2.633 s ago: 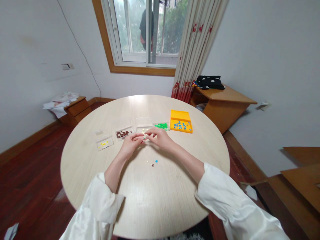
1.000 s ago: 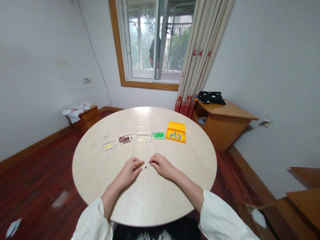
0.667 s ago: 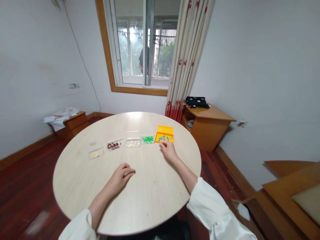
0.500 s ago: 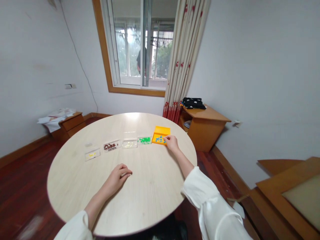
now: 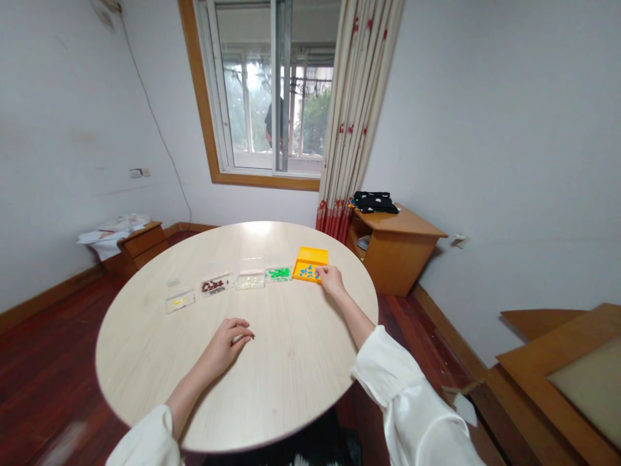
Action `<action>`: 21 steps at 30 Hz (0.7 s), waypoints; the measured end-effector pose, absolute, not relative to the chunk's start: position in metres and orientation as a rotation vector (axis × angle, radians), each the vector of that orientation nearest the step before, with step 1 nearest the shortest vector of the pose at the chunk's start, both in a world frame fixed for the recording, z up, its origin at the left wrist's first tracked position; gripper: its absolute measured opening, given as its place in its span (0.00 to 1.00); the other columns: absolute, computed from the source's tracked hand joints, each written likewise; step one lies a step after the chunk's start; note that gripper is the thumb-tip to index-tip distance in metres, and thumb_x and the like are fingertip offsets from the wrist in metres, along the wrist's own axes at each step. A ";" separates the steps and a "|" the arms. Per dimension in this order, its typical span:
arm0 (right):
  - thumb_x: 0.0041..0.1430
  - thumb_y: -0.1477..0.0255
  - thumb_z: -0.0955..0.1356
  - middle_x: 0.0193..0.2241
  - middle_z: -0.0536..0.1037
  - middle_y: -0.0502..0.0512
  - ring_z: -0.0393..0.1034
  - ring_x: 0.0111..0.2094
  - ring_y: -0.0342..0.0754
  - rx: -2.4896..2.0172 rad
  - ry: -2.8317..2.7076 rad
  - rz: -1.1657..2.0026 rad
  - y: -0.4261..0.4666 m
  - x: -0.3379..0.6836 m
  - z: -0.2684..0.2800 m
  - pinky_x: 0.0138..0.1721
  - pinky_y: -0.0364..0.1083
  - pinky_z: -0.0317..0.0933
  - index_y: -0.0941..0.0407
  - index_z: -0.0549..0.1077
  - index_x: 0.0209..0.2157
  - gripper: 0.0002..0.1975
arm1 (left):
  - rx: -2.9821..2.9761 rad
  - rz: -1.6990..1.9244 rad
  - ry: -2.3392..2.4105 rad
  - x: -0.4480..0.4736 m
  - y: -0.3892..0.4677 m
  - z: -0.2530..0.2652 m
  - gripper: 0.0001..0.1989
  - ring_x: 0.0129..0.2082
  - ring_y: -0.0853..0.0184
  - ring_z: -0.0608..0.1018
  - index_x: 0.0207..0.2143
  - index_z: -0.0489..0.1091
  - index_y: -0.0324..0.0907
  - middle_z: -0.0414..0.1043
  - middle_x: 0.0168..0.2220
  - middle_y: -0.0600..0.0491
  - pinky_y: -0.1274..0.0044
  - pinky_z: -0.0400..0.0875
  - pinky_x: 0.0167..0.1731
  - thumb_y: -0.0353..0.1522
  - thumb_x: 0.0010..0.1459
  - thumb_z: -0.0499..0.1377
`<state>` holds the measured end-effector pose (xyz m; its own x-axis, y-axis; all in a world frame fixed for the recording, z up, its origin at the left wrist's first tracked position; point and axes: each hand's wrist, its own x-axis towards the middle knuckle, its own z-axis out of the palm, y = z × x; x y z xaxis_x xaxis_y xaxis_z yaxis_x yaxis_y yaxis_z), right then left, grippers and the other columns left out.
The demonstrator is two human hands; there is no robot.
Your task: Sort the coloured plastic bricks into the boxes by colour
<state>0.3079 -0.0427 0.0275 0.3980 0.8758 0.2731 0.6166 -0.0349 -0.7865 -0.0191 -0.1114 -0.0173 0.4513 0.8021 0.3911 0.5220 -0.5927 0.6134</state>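
My right hand [image 5: 332,280] reaches to the right side of the open yellow box [image 5: 313,254], its fingertips pinched together over the small blue pieces [image 5: 305,270] inside. Whether a piece sits between those fingers is too small to tell. On the table, my left hand [image 5: 228,344] rests with its fingers curled toward the thumb. A tiny dark spot shows at its fingertips, and I cannot make out what it is. Left of the yellow box stand clear trays in a row: one with green pieces [image 5: 280,274], one with pale pieces [image 5: 250,281], one with dark brown pieces [image 5: 213,285], one with yellow pieces [image 5: 179,301].
Everything lies on a round, pale wooden table [image 5: 286,382]. A wooden cabinet [image 5: 400,226] with folded black cloth [image 5: 374,202] stands beyond its right edge. Papers [image 5: 114,228] lie on a low cabinet at the left. A window and a curtain [image 5: 356,116] are behind.
The view has shifted slightly. My right hand stays at the yellow box among the blue pieces, and my left hand keeps its place on the table.
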 end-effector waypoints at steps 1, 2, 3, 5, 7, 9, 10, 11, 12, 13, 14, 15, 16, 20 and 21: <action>0.57 0.70 0.61 0.26 0.79 0.58 0.71 0.29 0.45 -1.705 -1.342 0.382 -0.049 0.299 0.027 0.32 0.42 0.60 0.61 0.75 0.22 0.16 | 2.280 0.947 1.124 -0.019 -0.112 -0.016 0.10 0.41 0.61 0.73 0.30 0.76 0.45 0.74 0.38 0.47 0.68 0.68 0.44 0.37 0.53 0.56; 0.57 0.70 0.61 0.27 0.79 0.57 0.71 0.30 0.45 -1.664 -1.380 0.410 -0.056 0.289 0.025 0.33 0.42 0.61 0.60 0.75 0.23 0.16 | 2.252 0.962 1.141 -0.020 -0.113 -0.014 0.11 0.41 0.61 0.74 0.31 0.76 0.44 0.74 0.37 0.47 0.68 0.68 0.44 0.37 0.54 0.55; 0.57 0.70 0.61 0.28 0.79 0.57 0.71 0.31 0.45 -1.622 -1.418 0.438 -0.063 0.278 0.023 0.34 0.43 0.61 0.60 0.75 0.23 0.16 | 2.218 0.985 1.160 -0.020 -0.114 -0.013 0.12 0.41 0.61 0.74 0.33 0.76 0.43 0.74 0.37 0.47 0.68 0.68 0.44 0.37 0.54 0.55; 0.57 0.69 0.61 0.30 0.79 0.56 0.71 0.34 0.45 -1.539 -1.488 0.489 -0.080 0.256 0.018 0.36 0.43 0.62 0.59 0.74 0.23 0.15 | 2.152 1.015 1.207 -0.020 -0.115 -0.010 0.13 0.40 0.62 0.74 0.36 0.75 0.40 0.74 0.38 0.46 0.68 0.68 0.43 0.36 0.55 0.53; 0.58 0.70 0.61 0.30 0.79 0.57 0.71 0.33 0.45 -1.424 -1.566 0.540 -0.097 0.236 0.010 0.36 0.44 0.62 0.59 0.74 0.24 0.15 | 2.121 1.008 1.238 -0.020 -0.117 -0.008 0.14 0.39 0.63 0.74 0.38 0.74 0.39 0.74 0.39 0.45 0.69 0.69 0.42 0.36 0.54 0.54; 0.59 0.70 0.60 0.28 0.79 0.56 0.71 0.31 0.45 -1.360 -1.617 0.592 -0.113 0.220 0.002 0.34 0.44 0.62 0.60 0.75 0.25 0.15 | 2.129 0.968 1.230 -0.020 -0.118 -0.009 0.15 0.40 0.63 0.74 0.39 0.74 0.38 0.73 0.39 0.45 0.69 0.69 0.41 0.36 0.52 0.56; 0.59 0.71 0.60 0.27 0.78 0.56 0.70 0.30 0.45 -1.355 -1.644 0.592 -0.119 0.215 -0.001 0.34 0.44 0.61 0.60 0.75 0.26 0.15 | 2.144 0.944 1.213 -0.019 -0.118 -0.009 0.15 0.40 0.63 0.74 0.39 0.74 0.38 0.73 0.39 0.45 0.70 0.69 0.42 0.36 0.52 0.57; 0.59 0.71 0.61 0.26 0.78 0.56 0.70 0.30 0.45 -1.348 -1.700 0.571 -0.125 0.210 -0.004 0.34 0.44 0.61 0.60 0.75 0.25 0.15 | 2.160 0.922 1.194 -0.019 -0.118 -0.010 0.15 0.40 0.63 0.73 0.39 0.74 0.38 0.72 0.39 0.45 0.70 0.68 0.42 0.36 0.52 0.57; 0.59 0.72 0.61 0.26 0.78 0.56 0.69 0.30 0.45 -1.336 -1.753 0.545 -0.129 0.206 -0.005 0.35 0.44 0.60 0.60 0.75 0.25 0.14 | 2.176 0.905 1.177 -0.018 -0.118 -0.011 0.14 0.40 0.64 0.73 0.39 0.75 0.39 0.72 0.38 0.46 0.70 0.68 0.43 0.35 0.52 0.56; 0.59 0.73 0.62 0.26 0.78 0.56 0.69 0.31 0.45 -1.326 -1.797 0.509 -0.133 0.203 -0.006 0.35 0.44 0.60 0.59 0.75 0.25 0.13 | 2.190 0.897 1.166 -0.018 -0.117 -0.012 0.14 0.40 0.64 0.73 0.39 0.75 0.39 0.71 0.38 0.46 0.70 0.68 0.43 0.35 0.53 0.56; 0.59 0.74 0.62 0.27 0.78 0.55 0.69 0.31 0.45 -1.314 -1.838 0.471 -0.136 0.200 -0.007 0.36 0.44 0.60 0.59 0.75 0.26 0.12 | 2.202 0.893 1.160 -0.017 -0.116 -0.013 0.13 0.40 0.64 0.73 0.38 0.75 0.39 0.71 0.37 0.46 0.71 0.67 0.43 0.35 0.53 0.56; 0.59 0.74 0.63 0.28 0.78 0.55 0.68 0.32 0.45 -1.298 -1.872 0.438 -0.138 0.198 -0.006 0.36 0.44 0.60 0.59 0.75 0.27 0.11 | 2.213 0.892 1.156 -0.017 -0.115 -0.014 0.13 0.39 0.64 0.73 0.37 0.76 0.40 0.71 0.37 0.47 0.71 0.67 0.43 0.35 0.54 0.55; 0.59 0.75 0.63 0.28 0.77 0.55 0.68 0.32 0.45 -1.281 -1.903 0.409 -0.140 0.195 -0.006 0.36 0.44 0.60 0.58 0.75 0.28 0.10 | 2.224 0.894 1.151 -0.016 -0.114 -0.014 0.12 0.39 0.65 0.73 0.36 0.76 0.41 0.71 0.36 0.47 0.71 0.67 0.43 0.35 0.54 0.55; 0.58 0.77 0.63 0.31 0.76 0.56 0.67 0.36 0.47 -1.170 -2.027 0.336 -0.146 0.183 -0.004 0.40 0.46 0.62 0.58 0.74 0.34 0.07 | 2.260 0.898 1.126 -0.014 -0.114 -0.013 0.11 0.36 0.66 0.73 0.31 0.76 0.41 0.70 0.33 0.49 0.73 0.67 0.39 0.34 0.55 0.54; 0.58 0.77 0.63 0.32 0.76 0.57 0.67 0.37 0.47 -1.135 -2.061 0.322 -0.148 0.179 -0.004 0.41 0.47 0.62 0.58 0.74 0.35 0.08 | 2.261 0.897 1.131 -0.013 -0.114 -0.012 0.10 0.35 0.66 0.73 0.30 0.75 0.41 0.70 0.32 0.49 0.74 0.67 0.38 0.33 0.55 0.54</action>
<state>0.1793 -0.1479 -0.0040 -0.3273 0.8076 0.4906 0.6197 0.5754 -0.5337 -0.0129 -0.1144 -0.0123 0.4509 0.8220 0.3479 0.5259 -0.5596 0.6405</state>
